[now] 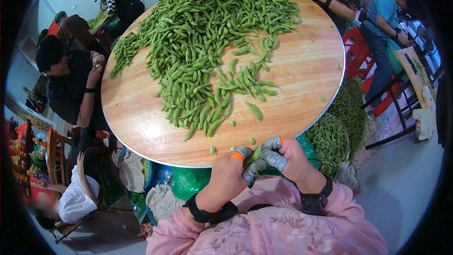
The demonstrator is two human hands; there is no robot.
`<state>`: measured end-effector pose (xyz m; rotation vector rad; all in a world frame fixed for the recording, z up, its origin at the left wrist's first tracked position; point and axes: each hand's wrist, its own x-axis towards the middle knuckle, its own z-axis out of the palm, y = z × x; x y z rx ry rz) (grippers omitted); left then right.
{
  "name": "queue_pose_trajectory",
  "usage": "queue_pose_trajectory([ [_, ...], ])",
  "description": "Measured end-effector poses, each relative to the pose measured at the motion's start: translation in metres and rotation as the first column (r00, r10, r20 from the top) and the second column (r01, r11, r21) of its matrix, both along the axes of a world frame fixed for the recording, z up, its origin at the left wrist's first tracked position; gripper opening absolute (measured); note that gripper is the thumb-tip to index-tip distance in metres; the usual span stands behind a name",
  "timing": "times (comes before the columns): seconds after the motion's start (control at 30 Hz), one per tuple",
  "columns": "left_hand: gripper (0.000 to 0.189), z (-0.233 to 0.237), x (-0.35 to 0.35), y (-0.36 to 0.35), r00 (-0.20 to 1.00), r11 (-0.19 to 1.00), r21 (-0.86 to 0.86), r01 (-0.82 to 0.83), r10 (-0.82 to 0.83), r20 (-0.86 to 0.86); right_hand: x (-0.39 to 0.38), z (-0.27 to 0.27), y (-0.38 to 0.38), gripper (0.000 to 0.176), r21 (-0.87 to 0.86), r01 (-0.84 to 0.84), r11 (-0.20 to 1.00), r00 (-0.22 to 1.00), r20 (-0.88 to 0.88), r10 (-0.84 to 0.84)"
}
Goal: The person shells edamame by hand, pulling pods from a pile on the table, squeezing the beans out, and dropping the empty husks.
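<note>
A green soybean pod (255,155) is pinched between my two hands at the near edge of the round wooden table (302,80). My left hand (225,179) is closed on the pod from the left, and my right hand (293,160) closes on it from the right. Grey wraps with orange bands cover the thumbs and some fingers. Past the hands, a large heap of soybean pods (198,42) spreads over the tabletop. One loose pod (255,111) and a few shelled beans (213,150) lie on the wood between heap and hands.
Green plastic bags (188,182) and grey cloths (163,200) sit below the table edge. A big pile of pods (330,141) lies at the right. Other people sit around the table and beyond, one at the left (71,80). A red stool (356,52) stands at the right.
</note>
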<state>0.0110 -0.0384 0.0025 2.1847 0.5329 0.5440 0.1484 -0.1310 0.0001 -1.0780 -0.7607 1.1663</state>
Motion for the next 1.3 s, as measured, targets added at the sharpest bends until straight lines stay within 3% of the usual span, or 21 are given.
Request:
queue_pose_trajectory([
  [0.03,0.012,0.002,0.001,0.001,1.000,0.988,0.156,-0.001,0.005,-0.028,0.000,0.003,0.000,0.008,-0.013,-0.007,1.000,1.000,-0.009,0.007],
  [0.07,0.012,0.004,0.001,0.002,1.000,0.988,0.156,-0.001,0.005,-0.027,0.001,0.001,-0.001,0.008,-0.012,-0.007,1.000,1.000,-0.008,0.007],
  [0.13,0.014,0.006,0.000,0.005,0.988,0.959,-0.254,0.126,-0.098,0.120,0.005,-0.006,-0.002,0.007,0.078,-0.041,0.996,0.985,0.171,0.027],
  [0.17,0.014,0.004,-0.002,0.006,0.988,0.959,-0.256,0.125,-0.098,0.119,0.004,-0.011,-0.003,0.007,0.076,-0.042,0.996,0.985,0.170,0.029],
  [0.23,0.009,-0.002,-0.005,0.009,0.977,0.830,-0.528,0.181,-0.088,0.196,0.004,-0.017,-0.004,0.005,0.083,-0.068,0.994,0.982,0.183,0.052],
  [0.37,0.011,0.001,-0.010,0.010,0.986,0.822,-0.545,0.165,-0.133,0.098,0.003,-0.013,-0.005,0.006,0.056,-0.087,0.995,0.988,0.136,0.078],
  [0.57,0.010,-0.001,-0.011,0.007,1.000,0.863,-0.505,0.015,-0.021,-0.006,-0.004,-0.011,0.000,0.004,-0.008,-0.078,0.997,0.971,0.228,0.078],
  [0.63,0.014,0.004,-0.011,0.005,0.998,0.945,-0.323,0.057,-0.053,0.023,-0.005,-0.011,0.000,0.006,-0.003,0.009,1.000,0.952,0.306,-0.008],
  [0.67,0.014,0.005,-0.013,0.005,0.999,0.945,-0.324,0.053,-0.048,0.022,-0.002,-0.011,-0.002,0.006,-0.003,0.005,1.000,0.952,0.305,-0.004],
  [0.73,0.018,0.007,-0.021,0.007,0.975,0.992,0.009,-0.122,0.122,-0.183,0.013,-0.012,-0.010,0.007,0.057,0.151,0.987,0.848,0.505,-0.159],
  [0.77,0.018,0.005,-0.023,0.013,0.976,0.993,0.009,-0.120,0.119,-0.185,0.023,-0.010,-0.018,0.007,0.032,0.205,0.978,0.831,0.521,-0.192],
  [0.83,0.020,-0.001,-0.027,0.028,0.887,0.883,0.314,-0.350,0.420,-0.192,0.045,-0.002,-0.033,0.010,0.017,0.218,0.976,0.795,0.576,-0.187],
  [0.87,0.020,-0.003,-0.027,0.033,0.888,0.883,0.314,-0.348,0.419,-0.192,0.055,-0.001,-0.042,0.010,0.017,0.219,0.976,0.795,0.576,-0.188],
  [0.93,0.016,-0.004,-0.027,0.037,0.892,0.875,0.409,-0.257,0.378,-0.248,0.073,-0.001,-0.057,0.017,-0.230,0.332,0.915,0.769,0.628,-0.121],
  [0.97,0.012,0.004,-0.026,0.031,0.938,0.947,0.275,-0.167,0.238,-0.251,0.081,-0.004,-0.064,0.017,-0.230,0.332,0.915,0.769,0.628,-0.122],
  [1.03,0.013,0.012,-0.020,0.027,0.951,0.954,0.281,-0.106,0.180,-0.253,0.092,-0.011,-0.077,0.024,-0.242,0.494,0.835,0.529,0.846,-0.068],
  [1.07,0.014,0.014,-0.017,0.026,0.959,0.957,0.286,-0.044,0.120,-0.256,0.096,-0.016,-0.081,0.024,-0.241,0.495,0.835,0.530,0.845,-0.071],
  [1.13,0.019,0.019,0.002,0.037,0.959,0.941,0.326,-0.091,0.171,-0.225,0.101,-0.023,-0.086,0.027,-0.145,0.552,0.821,0.420,0.899,-0.124],
  [1.23,0.022,0.010,0.026,0.054,0.944,0.900,0.422,-0.106,0.224,-0.240,0.095,-0.022,-0.082,0.025,-0.143,0.529,0.836,0.448,0.884,-0.132],
  [1.3,0.025,-0.002,0.036,0.061,0.938,0.891,0.454,0.018,0.142,-0.317,0.090,-0.019,-0.078,0.024,-0.171,0.520,0.837,0.487,0.864,-0.126],
])
